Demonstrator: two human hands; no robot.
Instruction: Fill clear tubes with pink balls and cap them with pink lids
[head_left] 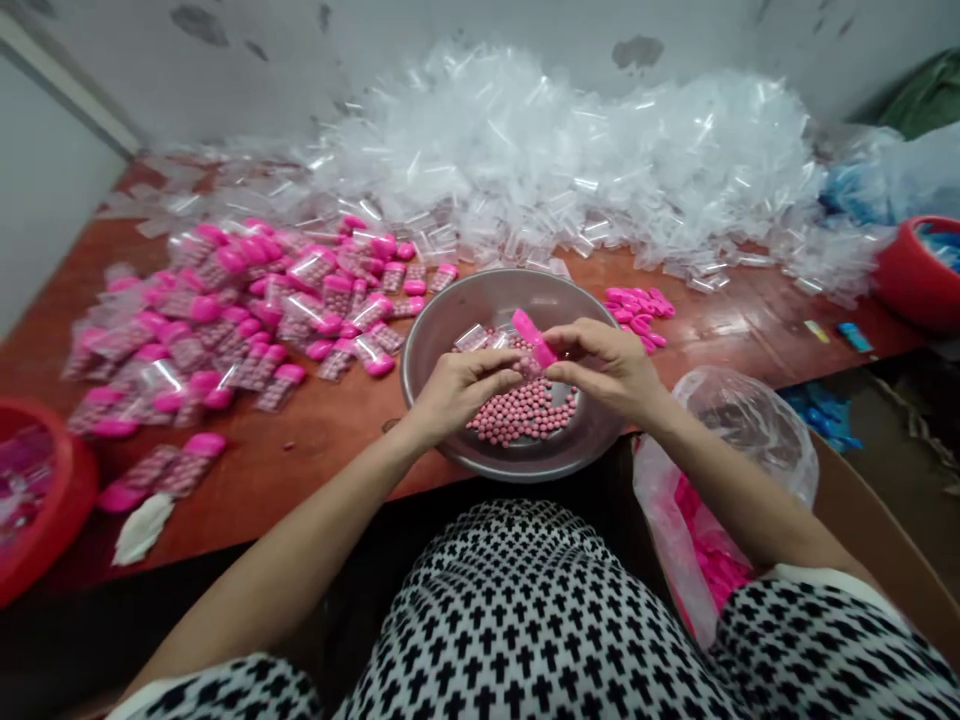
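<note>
A garment (540, 610) with black crosses on white lies nearest the camera, and beyond it a grey bowl (450, 312) sits at the near edge of the reddish counter (262, 490), with loose pink beads (514, 420) inside. Above the bowl, the right hand (611, 368) has its grip closed on a bright pink cap (531, 335), tilted toward the far left; the left hand (469, 388) is just beside it, fingers drawn together, though I cannot tell what its grip holds. Left of the bowl are heaped bead-filled containers (251, 305) with pink tops. Clear plastic pieces (585, 150) are piled along the far side. More pink caps (641, 315) lie right of the bowl, and a clear bag (656, 495) is near right.
</note>
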